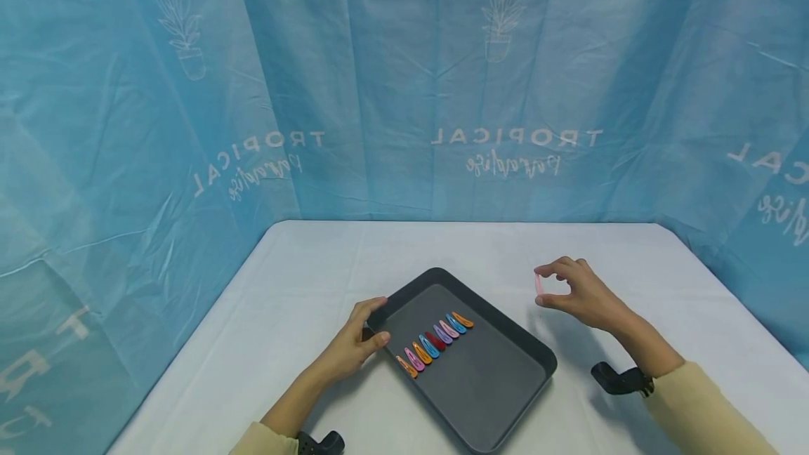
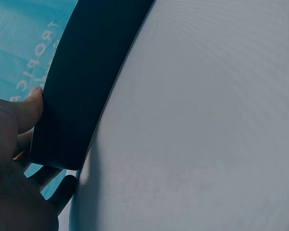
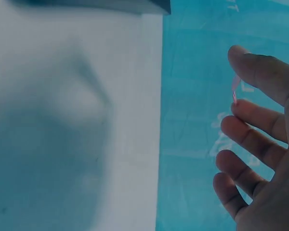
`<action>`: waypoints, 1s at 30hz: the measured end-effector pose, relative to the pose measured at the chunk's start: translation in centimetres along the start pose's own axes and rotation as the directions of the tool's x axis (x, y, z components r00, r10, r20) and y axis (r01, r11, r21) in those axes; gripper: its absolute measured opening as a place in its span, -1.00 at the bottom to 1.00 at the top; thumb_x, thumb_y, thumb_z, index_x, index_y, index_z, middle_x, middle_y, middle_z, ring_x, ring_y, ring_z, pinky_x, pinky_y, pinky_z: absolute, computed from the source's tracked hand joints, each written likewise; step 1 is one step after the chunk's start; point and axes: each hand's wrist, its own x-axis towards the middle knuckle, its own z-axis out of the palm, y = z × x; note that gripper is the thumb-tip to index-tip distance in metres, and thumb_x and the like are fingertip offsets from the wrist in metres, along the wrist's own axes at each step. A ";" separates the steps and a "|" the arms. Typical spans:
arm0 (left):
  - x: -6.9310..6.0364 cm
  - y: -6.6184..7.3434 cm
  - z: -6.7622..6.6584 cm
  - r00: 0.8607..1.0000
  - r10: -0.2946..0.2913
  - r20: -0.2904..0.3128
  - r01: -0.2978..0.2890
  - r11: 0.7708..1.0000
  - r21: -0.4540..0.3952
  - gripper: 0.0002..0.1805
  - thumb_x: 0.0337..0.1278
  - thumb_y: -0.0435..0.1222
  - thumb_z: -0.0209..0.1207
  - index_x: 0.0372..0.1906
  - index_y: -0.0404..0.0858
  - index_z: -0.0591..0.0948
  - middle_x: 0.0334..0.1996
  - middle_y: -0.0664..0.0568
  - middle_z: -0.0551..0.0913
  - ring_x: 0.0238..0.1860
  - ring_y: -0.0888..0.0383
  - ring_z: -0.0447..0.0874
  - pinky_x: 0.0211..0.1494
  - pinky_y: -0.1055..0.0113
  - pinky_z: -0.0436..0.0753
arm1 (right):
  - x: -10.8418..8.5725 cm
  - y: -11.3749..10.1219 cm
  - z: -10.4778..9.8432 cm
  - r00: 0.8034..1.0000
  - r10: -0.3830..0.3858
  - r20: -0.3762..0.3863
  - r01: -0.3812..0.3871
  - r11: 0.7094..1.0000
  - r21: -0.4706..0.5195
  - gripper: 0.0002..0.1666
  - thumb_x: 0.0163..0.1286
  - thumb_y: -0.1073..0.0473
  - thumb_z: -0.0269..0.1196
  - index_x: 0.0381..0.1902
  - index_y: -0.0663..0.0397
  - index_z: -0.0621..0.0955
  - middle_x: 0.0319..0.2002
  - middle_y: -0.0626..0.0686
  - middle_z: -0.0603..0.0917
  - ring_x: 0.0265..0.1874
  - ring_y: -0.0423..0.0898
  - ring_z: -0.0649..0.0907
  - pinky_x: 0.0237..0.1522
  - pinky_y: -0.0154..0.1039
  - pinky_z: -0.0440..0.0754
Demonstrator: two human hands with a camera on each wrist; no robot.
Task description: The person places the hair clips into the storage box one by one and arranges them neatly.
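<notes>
A dark grey tray (image 1: 489, 388) lies at an angle on the white table. My left hand (image 1: 350, 344) grips its left corner, the thumb over the rim; in the left wrist view the fingers (image 2: 62, 192) reach around the tray's outer wall (image 2: 86, 86). Inside the tray, several snap hair clips (image 1: 435, 340) in orange, pink, blue, red and purple form a slanting row along its left part. To the right of the tray and above the table, my right hand (image 1: 583, 297) pinches a pink hair clip (image 1: 539, 284) by its ends between thumb and index finger.
The white tablecloth (image 1: 316, 258) covers the table around the tray. Blue printed curtains (image 1: 404, 90) hang behind the table and along both sides. A dark wrist camera (image 1: 622, 379) is strapped to the right wrist, another (image 1: 321, 443) to the left.
</notes>
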 end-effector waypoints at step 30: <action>0.0 0.0 0.1 1.000 0.010 -0.003 -0.010 1.000 0.001 -0.33 0.25 -0.22 0.14 0.42 -0.15 0.19 0.40 -0.10 0.15 0.46 -0.20 0.04 0.39 -0.23 0.15 | 5.3 -5.3 4.5 0.959 -0.180 0.221 0.167 0.983 0.074 -0.39 0.13 0.00 0.39 0.15 0.01 0.55 0.10 0.03 0.55 -0.03 -0.06 0.38 -0.09 -0.10 0.48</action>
